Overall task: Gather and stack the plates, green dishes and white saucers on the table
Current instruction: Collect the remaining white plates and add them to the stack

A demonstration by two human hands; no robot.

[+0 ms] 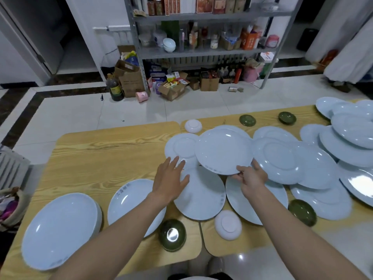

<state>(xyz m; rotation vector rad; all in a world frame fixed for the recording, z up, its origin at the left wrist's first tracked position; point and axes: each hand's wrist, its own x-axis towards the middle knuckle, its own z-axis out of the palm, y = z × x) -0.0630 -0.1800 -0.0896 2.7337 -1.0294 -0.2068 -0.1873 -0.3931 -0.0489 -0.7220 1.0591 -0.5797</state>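
Note:
My right hand grips the near rim of a large white plate, which is lifted and tilted over the others. My left hand lies flat with straight fingers on another white plate just below it. An upside-down plate sits behind the left hand. Many more white plates overlap toward the right. A stack of plates stands at the near left, with a single plate beside it. Green dishes and white saucers are scattered about.
Two wooden tables stand side by side with a narrow gap between them. Behind them lie a tiled floor, a metal shelf full of bottles and boxes, and cardboard boxes. A radiator stands at the left.

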